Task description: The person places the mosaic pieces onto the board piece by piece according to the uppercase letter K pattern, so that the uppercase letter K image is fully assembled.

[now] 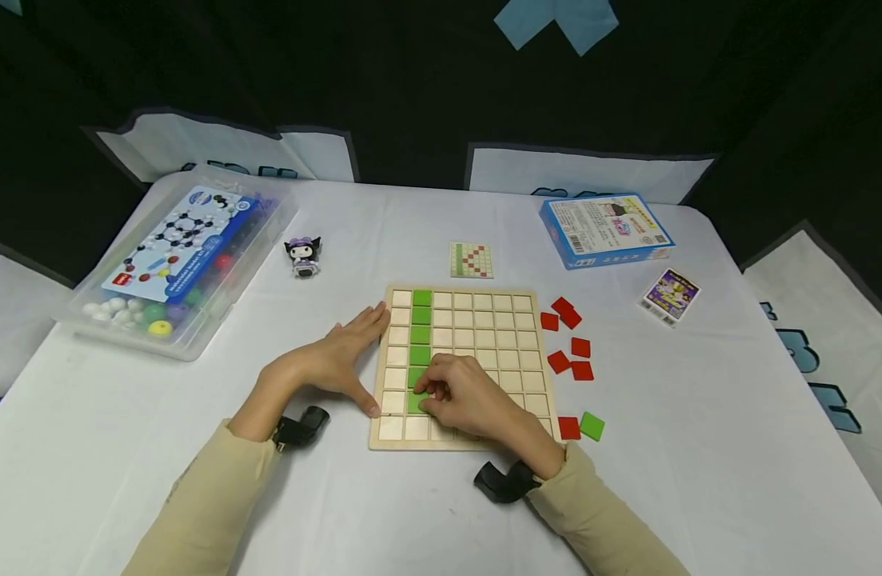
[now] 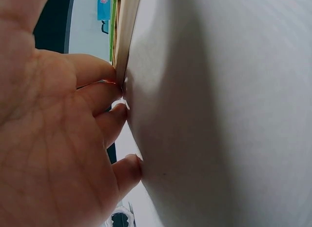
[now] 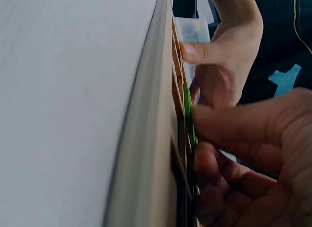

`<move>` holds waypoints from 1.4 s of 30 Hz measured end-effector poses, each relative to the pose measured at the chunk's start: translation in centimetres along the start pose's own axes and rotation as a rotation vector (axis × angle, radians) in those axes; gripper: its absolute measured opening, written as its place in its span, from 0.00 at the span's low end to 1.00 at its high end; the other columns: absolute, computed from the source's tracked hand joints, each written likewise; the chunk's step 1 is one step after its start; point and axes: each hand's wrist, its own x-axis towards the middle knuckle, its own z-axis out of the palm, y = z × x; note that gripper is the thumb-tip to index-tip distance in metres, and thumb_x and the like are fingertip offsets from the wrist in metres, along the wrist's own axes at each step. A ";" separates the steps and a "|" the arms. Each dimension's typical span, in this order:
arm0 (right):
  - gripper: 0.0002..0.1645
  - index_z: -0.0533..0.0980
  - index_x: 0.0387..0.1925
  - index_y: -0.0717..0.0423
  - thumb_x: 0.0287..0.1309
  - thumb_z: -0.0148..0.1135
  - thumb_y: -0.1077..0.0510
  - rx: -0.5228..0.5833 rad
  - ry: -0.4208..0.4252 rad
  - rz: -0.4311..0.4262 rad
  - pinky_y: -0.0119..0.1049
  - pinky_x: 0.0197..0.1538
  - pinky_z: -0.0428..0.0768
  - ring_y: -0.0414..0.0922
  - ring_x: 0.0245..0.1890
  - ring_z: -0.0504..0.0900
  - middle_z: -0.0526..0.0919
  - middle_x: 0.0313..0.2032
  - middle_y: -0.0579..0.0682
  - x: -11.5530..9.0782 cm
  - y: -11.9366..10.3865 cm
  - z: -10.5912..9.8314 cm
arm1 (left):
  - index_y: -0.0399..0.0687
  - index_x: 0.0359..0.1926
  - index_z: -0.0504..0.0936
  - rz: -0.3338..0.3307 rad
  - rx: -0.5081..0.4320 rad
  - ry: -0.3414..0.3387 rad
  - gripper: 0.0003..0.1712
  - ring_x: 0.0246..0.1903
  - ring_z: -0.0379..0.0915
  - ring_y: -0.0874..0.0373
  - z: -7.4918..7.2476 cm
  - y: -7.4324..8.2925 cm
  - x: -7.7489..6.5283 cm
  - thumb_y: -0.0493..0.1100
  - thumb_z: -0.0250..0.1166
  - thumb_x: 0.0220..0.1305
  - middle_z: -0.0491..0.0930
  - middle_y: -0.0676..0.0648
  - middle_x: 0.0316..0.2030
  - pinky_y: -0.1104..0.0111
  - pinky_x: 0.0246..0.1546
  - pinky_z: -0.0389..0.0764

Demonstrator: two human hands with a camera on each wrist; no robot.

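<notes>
A wooden grid board (image 1: 524, 384) lies on the table. Its second column from the left carries several green tiles (image 1: 421, 314) in a row running toward me. My left hand (image 1: 340, 352) is spread along the board's left edge, thumb near the lower corner and fingertips at the upper part. In the left wrist view its fingers (image 2: 97, 70) reach the wooden rim. My right hand (image 1: 469, 396) bends over the board and pinches a green tile (image 1: 415, 404) at the near end of that column. Thumb and fingertips meet at the tile's edge in the right wrist view.
Several loose red tiles (image 1: 580, 347) and one green tile (image 1: 592, 426) lie right of the board. Beyond it is a small pattern card (image 1: 472, 261). A blue box (image 1: 606, 230), a small card box (image 1: 671, 296), a figurine (image 1: 304, 257) and a clear plastic case (image 1: 217, 320) stand around.
</notes>
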 end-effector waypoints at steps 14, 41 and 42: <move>0.16 0.83 0.43 0.60 0.49 0.70 0.64 0.143 -0.044 0.042 0.26 0.31 0.76 0.37 0.29 0.76 0.85 0.35 0.47 -2.4 0.9 -1.6 | 0.33 0.74 0.39 -0.003 0.012 0.003 0.78 0.75 0.26 0.39 0.1 -0.1 0.1 0.55 0.81 0.32 0.32 0.36 0.75 0.36 0.69 0.38; 0.11 0.83 0.37 0.64 0.49 0.71 0.64 0.287 0.035 0.353 0.28 0.31 0.80 0.39 0.27 0.78 0.83 0.31 0.55 -11.8 8.9 -10.5 | 0.33 0.74 0.38 0.009 0.017 -0.002 0.79 0.75 0.26 0.39 0.1 -0.1 0.1 0.55 0.81 0.32 0.31 0.35 0.75 0.36 0.69 0.37; 0.12 0.83 0.36 0.63 0.48 0.72 0.63 0.282 0.018 0.374 0.28 0.30 0.78 0.39 0.26 0.76 0.82 0.29 0.53 -11.9 8.9 -10.7 | 0.33 0.74 0.38 0.007 0.017 -0.003 0.79 0.75 0.25 0.40 0.1 -0.1 0.1 0.55 0.82 0.32 0.31 0.36 0.75 0.36 0.69 0.37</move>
